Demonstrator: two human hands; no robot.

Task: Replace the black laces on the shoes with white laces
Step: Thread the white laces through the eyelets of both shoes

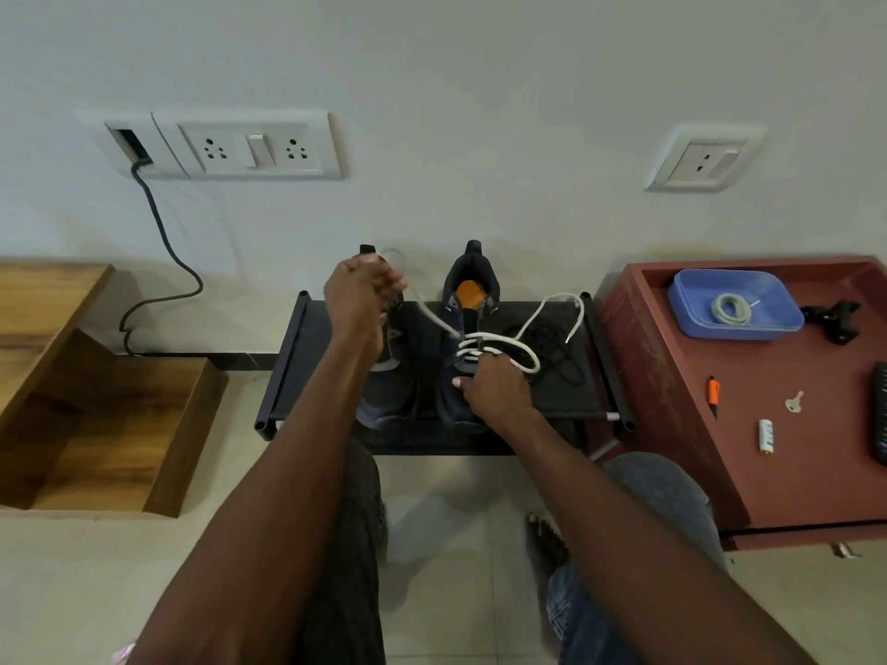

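A person's left hand [359, 291] pinched one end of a round, cord-like white lace [499, 345] and held it taut toward eleven o'clock, while the right hand [494, 388] pressed on the dark fabric right shoe [468, 328], fingers curled at its laced eyelets. That shoe, its insole orange, stood beside the left shoe [393, 376] on a black rack [566, 391]. A thin black lace [557, 348] lay tangled at three o'clock. A coiled lace sat in a blue plastic tray [691, 319]. No writing was legible.
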